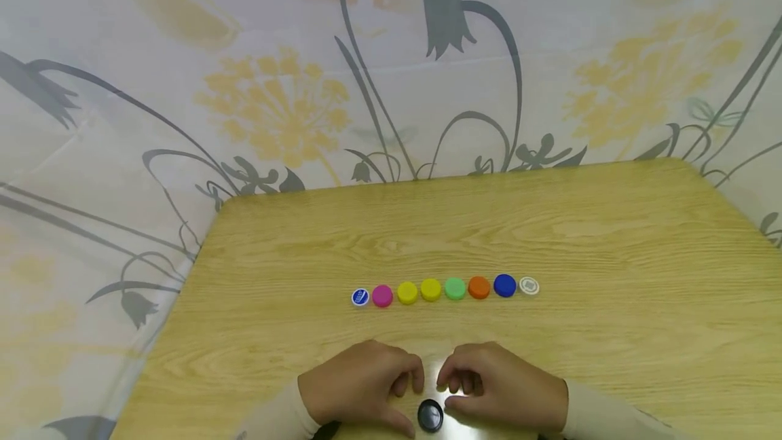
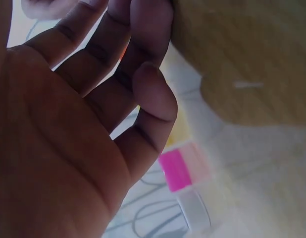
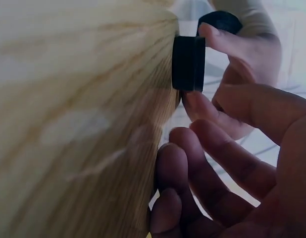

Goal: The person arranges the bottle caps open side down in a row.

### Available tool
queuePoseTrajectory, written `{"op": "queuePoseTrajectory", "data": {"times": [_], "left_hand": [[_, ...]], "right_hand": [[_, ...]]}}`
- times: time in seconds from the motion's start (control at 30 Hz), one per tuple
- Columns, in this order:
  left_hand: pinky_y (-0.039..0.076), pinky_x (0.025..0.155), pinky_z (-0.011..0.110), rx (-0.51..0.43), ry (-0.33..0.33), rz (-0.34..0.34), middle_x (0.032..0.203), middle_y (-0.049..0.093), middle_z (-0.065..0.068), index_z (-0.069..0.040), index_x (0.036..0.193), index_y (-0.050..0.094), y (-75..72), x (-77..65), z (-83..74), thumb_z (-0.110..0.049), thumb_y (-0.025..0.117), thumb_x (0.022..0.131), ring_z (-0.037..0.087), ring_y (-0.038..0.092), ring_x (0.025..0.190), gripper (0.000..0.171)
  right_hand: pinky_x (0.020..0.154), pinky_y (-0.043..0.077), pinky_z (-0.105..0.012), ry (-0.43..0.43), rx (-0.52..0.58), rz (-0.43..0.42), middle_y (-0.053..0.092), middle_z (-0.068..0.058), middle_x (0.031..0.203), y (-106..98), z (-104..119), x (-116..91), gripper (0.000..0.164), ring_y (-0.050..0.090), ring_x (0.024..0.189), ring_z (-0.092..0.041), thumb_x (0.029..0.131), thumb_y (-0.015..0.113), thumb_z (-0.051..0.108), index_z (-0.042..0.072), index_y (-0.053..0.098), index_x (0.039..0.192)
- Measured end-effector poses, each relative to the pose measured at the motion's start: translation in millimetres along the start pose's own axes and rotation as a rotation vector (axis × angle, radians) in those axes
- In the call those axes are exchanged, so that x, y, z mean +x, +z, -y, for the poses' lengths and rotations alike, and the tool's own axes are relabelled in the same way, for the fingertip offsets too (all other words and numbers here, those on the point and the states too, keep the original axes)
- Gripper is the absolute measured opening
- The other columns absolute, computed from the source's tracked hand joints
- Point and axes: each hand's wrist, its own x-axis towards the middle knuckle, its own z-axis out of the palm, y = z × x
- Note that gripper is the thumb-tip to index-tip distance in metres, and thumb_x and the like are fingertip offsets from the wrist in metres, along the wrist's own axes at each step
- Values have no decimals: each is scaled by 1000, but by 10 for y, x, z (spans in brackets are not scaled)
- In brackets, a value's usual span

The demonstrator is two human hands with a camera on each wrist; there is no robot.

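A round black cap (image 1: 430, 415) lies on the table near its front, between my two hands. My left hand (image 1: 369, 386) is just left of it, fingers loosely bent and thumb apart from the cap. On the other side, my right hand (image 1: 504, 387) has bent fingers, its thumb tip close to the cap; neither hand holds anything. From the right wrist, the black cap (image 3: 188, 63) shows side-on, with fingertips (image 3: 173, 163) resting near the tabletop. The left wrist view shows curled, empty left fingers (image 2: 155, 94) and a pink cap (image 2: 175, 171) beyond.
Beyond the hands runs a row of bottle caps: white-and-blue (image 1: 360, 297), pink (image 1: 382, 296), two yellow (image 1: 419, 291), green (image 1: 455, 288), orange (image 1: 479, 287), blue (image 1: 504, 285) and patterned white (image 1: 529, 286). Flower-printed fabric (image 1: 391, 87) borders the wooden table (image 1: 611, 243).
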Motion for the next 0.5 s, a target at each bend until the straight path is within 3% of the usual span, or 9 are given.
{"op": "queuePoseTrajectory", "data": {"times": [0.3, 0.5], "left_hand": [[32, 59, 7, 73, 14, -14, 68, 47, -19, -25, 92, 64, 74, 64, -47, -43, 86, 75, -11, 38, 60, 33], [32, 58, 6, 47, 6, -27, 66, 47, -18, -23, 93, 66, 97, 67, -60, -42, 83, 80, -11, 37, 58, 28]], "right_hand": [[71, 46, -15, -5, -135, -3, 60, 17, 88, 42, 27, -39, 18, 49, 82, 8, 84, 79, 23, 23, 72, 100], [70, 44, -13, 11, -149, -11, 56, 20, 85, 73, 57, -35, 19, 47, 78, 7, 82, 81, 23, 27, 72, 99]]}}
